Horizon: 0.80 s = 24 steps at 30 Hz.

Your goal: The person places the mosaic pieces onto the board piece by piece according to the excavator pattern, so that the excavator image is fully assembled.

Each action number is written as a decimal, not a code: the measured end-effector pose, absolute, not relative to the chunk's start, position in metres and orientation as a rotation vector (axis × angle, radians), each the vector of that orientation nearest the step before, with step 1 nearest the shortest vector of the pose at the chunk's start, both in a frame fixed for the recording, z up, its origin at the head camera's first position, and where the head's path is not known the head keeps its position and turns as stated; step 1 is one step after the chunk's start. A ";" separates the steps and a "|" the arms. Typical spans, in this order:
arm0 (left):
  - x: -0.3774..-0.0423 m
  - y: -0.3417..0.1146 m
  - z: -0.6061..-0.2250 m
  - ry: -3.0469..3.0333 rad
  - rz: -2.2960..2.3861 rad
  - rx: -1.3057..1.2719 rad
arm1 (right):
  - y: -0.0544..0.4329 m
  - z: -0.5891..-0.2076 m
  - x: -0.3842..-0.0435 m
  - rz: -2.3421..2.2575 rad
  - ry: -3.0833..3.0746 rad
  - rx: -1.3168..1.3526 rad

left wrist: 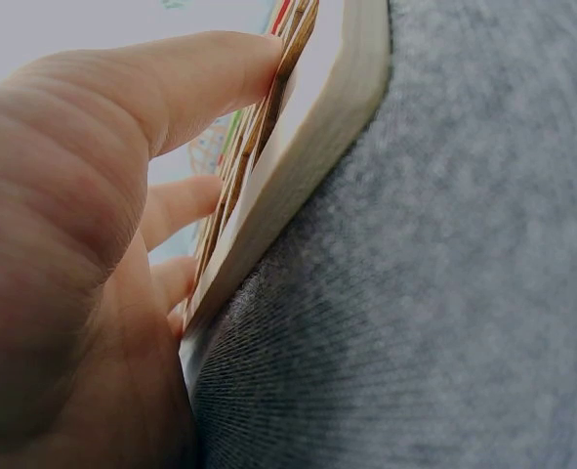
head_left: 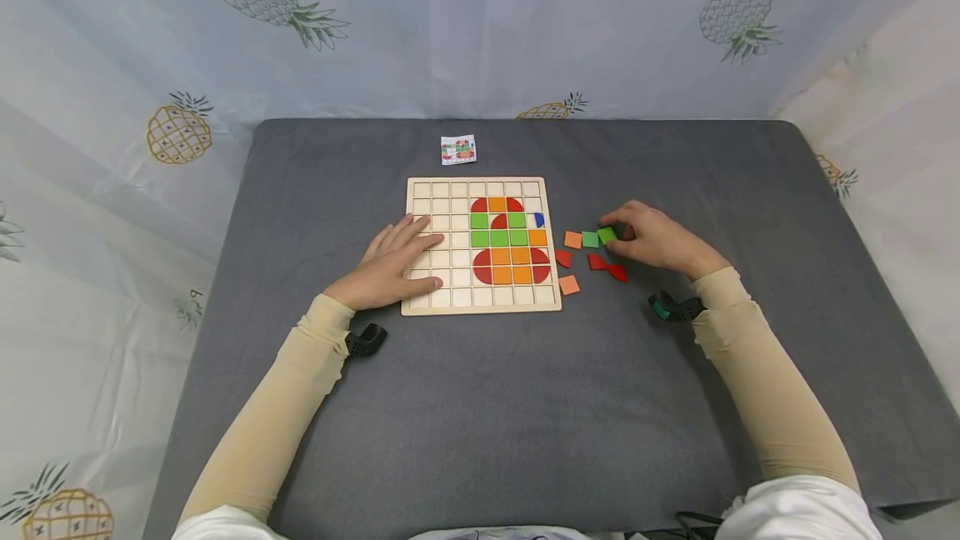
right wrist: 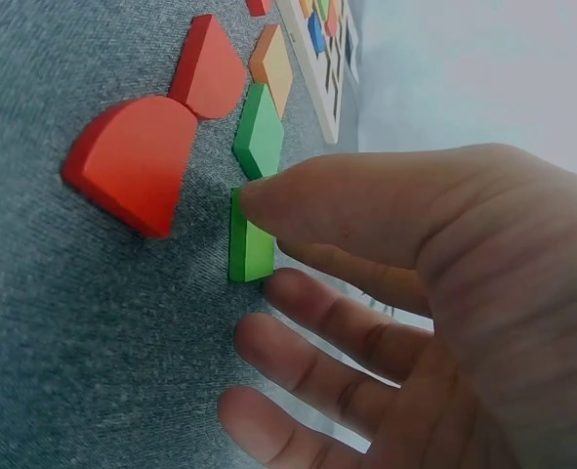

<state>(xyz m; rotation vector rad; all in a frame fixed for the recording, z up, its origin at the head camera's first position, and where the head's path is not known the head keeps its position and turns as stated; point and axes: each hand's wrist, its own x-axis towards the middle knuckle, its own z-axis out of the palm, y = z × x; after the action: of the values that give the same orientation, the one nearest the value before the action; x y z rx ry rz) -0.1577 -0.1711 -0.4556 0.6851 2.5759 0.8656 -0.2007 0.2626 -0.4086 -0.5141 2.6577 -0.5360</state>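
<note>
My left hand (head_left: 390, 267) rests with fingers spread on the left side of a wooden grid board (head_left: 450, 298). In the left wrist view, the fingertips touch the board's top near its pale edge (left wrist: 298, 156). Red, orange, green and blue tiles fill part of the grid's right half. Beyond the board's right edge, my right hand (head_left: 660, 238) pinches a green square tile (right wrist: 253, 244) between thumb and forefinger, its other fingers loosely bent. Another green square tile (right wrist: 260, 132) lies against it, and two red quarter-round tiles (right wrist: 137, 161) are close by.
Orange square tiles (head_left: 569, 284) and a red tile (head_left: 562, 258) lie along the board's right edge. A small printed card (head_left: 458, 150) with a coloured pattern sits behind the board. Grey cloth covers the table (head_left: 480, 407), and a pineapple-print curtain (head_left: 480, 32) hangs behind it.
</note>
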 end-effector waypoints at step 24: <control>-0.159 -0.170 -0.457 2.578 0.864 0.683 | 0.263 -0.416 -0.199 -0.551 2.671 -0.507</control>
<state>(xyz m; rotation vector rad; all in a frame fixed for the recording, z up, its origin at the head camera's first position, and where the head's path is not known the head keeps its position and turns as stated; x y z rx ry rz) -0.1588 -0.1705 -0.4568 0.6827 2.5776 0.8638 -0.1986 0.2632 -0.4156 -0.5071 2.6711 -0.5509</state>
